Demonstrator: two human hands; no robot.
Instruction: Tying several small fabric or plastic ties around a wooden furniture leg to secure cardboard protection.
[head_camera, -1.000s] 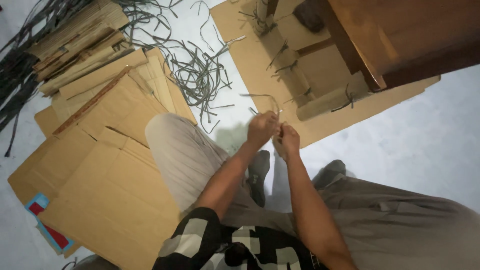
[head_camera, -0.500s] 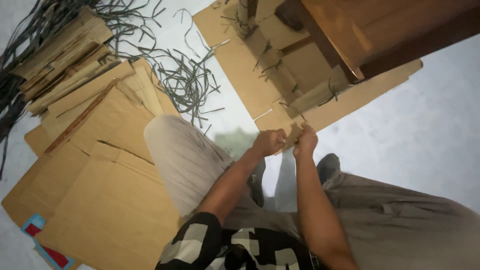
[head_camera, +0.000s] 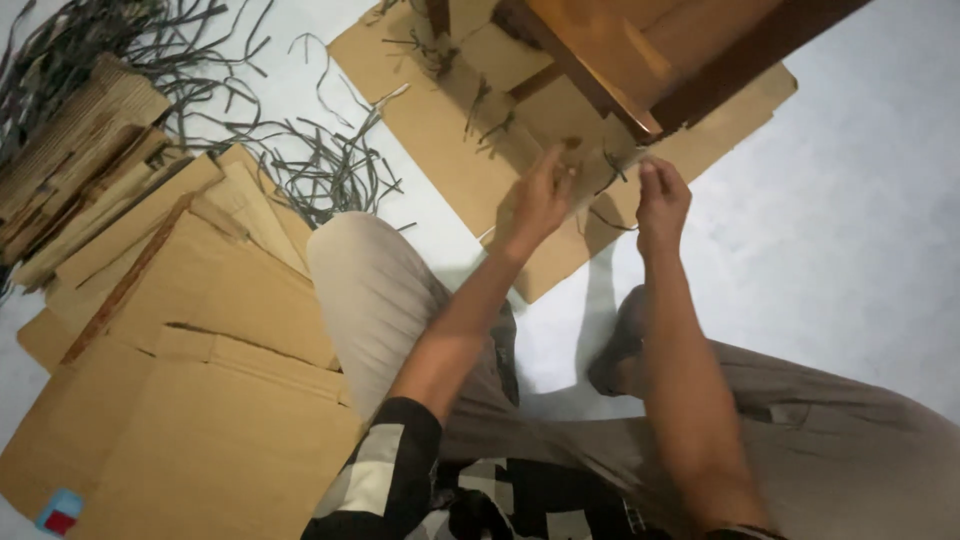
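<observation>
- Pale floor (head_camera: 860, 250) carries flat cardboard sheets (head_camera: 190, 400) at 8 o'clock and dark strips (head_camera: 320, 170) at 11 o'clock.
- Left hand (head_camera: 535, 205) lies spread on a cardboard piece (head_camera: 450, 140) at 12 o'clock, fingers open, gripping nothing.
- Right hand (head_camera: 660, 200), just beside, pinches something thin; I cannot tell what.
- Wooden furniture (head_camera: 650, 50) stands above both hands.

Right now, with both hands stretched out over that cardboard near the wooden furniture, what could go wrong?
1. The right hand works close under the wooden furniture corner; lifting it quickly could knock the knuckles.
2. The left hand presses on the flat cardboard sheet, which might slide on the smooth white floor.
3. Loose dark strips lie beside the knee and could snag or scatter.
</observation>
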